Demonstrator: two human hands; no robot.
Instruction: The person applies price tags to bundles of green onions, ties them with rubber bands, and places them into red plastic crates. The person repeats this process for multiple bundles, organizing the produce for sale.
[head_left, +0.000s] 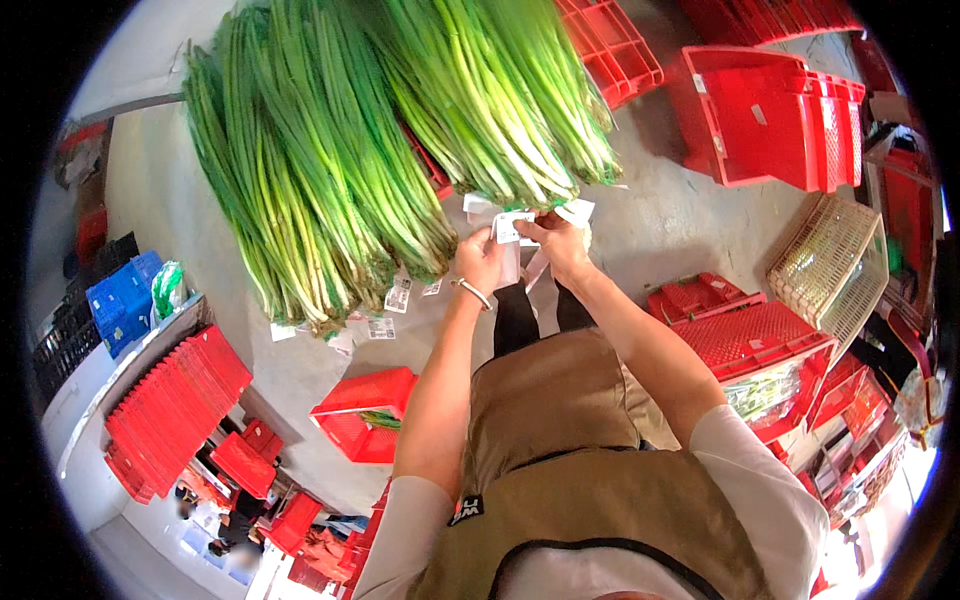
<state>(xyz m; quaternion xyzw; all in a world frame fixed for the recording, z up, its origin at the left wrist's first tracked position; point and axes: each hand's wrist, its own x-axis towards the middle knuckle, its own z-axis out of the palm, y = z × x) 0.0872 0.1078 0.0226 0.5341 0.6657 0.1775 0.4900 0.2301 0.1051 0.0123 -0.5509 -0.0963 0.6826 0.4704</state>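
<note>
Long green onions in bundles (315, 180) lie side by side in front of me, their root ends towards me. Near the root end of a right-hand bundle (517, 142), both hands meet at a white printed label (511, 227). My left hand (480, 259), below a bracelet-ringed wrist, pinches the label's left edge. My right hand (559, 238) has its thumb on the label's right part, with other fingers at the green tie by the roots, partly hidden. Another white tag (576, 211) stands out beside the right hand. More printed labels (397, 294) hang from the left bundles.
Red plastic crates stand at the upper right (750, 120), right (750, 337) and lower left (367, 412). A beige crate (825, 262) leans at the right. Stacked red crates (180, 412) and a blue crate (124, 300) are at the left. People are far off at the lower left.
</note>
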